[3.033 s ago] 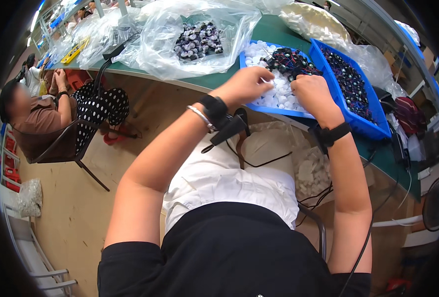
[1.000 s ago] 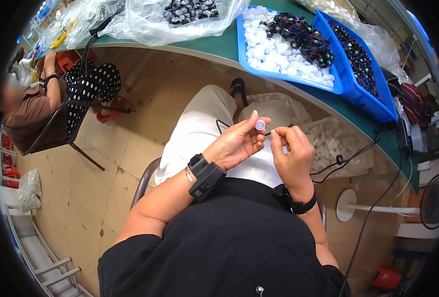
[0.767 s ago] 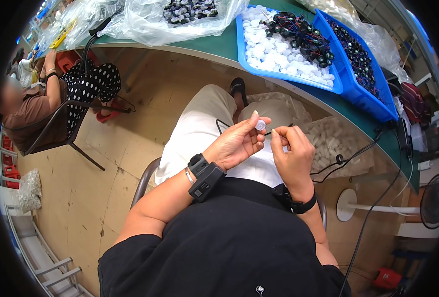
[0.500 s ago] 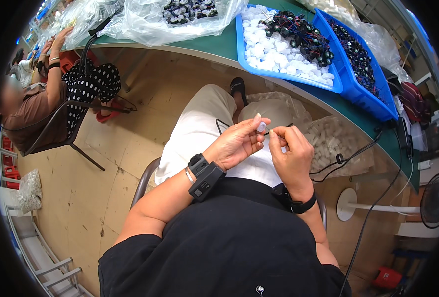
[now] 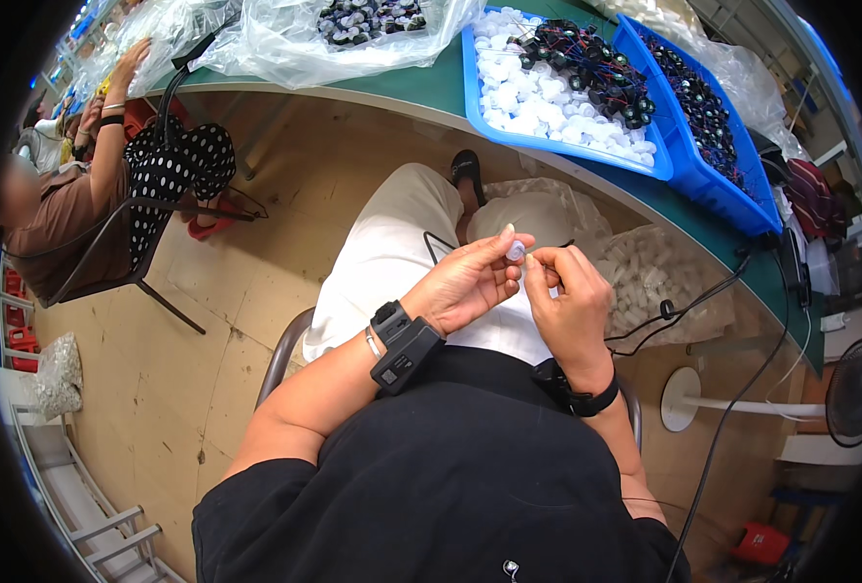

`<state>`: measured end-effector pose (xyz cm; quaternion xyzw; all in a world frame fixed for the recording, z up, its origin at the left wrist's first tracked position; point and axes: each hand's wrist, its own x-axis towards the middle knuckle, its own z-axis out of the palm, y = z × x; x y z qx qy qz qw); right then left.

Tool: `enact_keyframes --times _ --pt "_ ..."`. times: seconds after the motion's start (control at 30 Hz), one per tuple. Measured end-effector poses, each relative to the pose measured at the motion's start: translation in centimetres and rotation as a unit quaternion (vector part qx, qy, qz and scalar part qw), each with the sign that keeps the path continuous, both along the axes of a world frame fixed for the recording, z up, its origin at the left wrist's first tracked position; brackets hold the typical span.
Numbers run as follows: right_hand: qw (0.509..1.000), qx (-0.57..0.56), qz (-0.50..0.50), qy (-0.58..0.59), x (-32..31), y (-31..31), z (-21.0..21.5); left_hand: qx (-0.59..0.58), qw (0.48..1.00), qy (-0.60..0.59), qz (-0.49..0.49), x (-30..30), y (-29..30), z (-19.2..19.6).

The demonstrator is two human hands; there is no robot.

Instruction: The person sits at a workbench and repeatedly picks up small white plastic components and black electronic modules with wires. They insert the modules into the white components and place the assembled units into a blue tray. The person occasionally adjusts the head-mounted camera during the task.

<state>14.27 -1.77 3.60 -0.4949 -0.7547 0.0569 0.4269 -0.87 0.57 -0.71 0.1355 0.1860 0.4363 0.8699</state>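
Observation:
Over my lap, my left hand (image 5: pixel 473 277) pinches a small round white plastic piece (image 5: pixel 516 251) between thumb and fingertips. Close beside it on the right, my right hand (image 5: pixel 572 291) has thumb and forefinger pressed together at the piece's edge. Whatever those right fingertips hold is too small to make out. On the green table ahead stands a blue tray (image 5: pixel 572 160) with many similar white round pieces (image 5: pixel 523 97). Dark small parts with thin wires (image 5: pixel 596 73) are heaped on top of them.
A second blue tray (image 5: pixel 732 199) of wired parts stands to the right. Plastic bags (image 5: pixel 295 58) lie on the green table (image 5: pixel 402 85). Black cables (image 5: pixel 669 313) hang at my right, near a fan (image 5: pixel 854 394). A co-worker (image 5: pixel 81 219) sits at the left.
The white piece has turned slightly in my left fingers. My right hand has shifted a little to the left. At the left, the co-worker's raised arm has moved.

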Motion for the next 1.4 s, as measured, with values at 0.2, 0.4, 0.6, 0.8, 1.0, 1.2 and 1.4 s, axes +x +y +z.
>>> enact_keyframes --times 0.2,0.4,0.6,0.8,1.0,1.2,1.4 --pt "1.000 -0.001 0.001 -0.005 0.17 0.06 -0.07 0.001 1.000 0.005 -0.005 0.02 -0.01 0.10" --pt "1.000 0.004 0.009 -0.002 0.03 0.16 0.17 0.014 1.000 0.010 -0.019 0.10 -0.06 -0.13" --pt "0.999 -0.024 0.005 0.034 -0.02 0.07 -0.05 -0.005 1.000 -0.009 -0.018 0.02 0.04 -0.05" --pt "0.999 -0.018 0.003 0.032 0.15 0.28 -0.39 -0.021 0.999 -0.025 -0.022 0.12 0.01 0.01" --pt "1.000 -0.003 -0.007 0.005 0.00 0.12 -0.30 -0.023 0.999 -0.026 -0.019 0.17 0.08 -0.32" --pt "1.000 0.002 -0.012 -0.004 0.06 0.12 -0.46 -0.024 0.999 -0.020 -0.020 0.11 0.03 -0.24" --pt "1.000 0.013 -0.016 -0.014 -0.03 0.04 -0.38 -0.018 1.000 -0.016 -0.013 0.14 -0.06 -0.27"
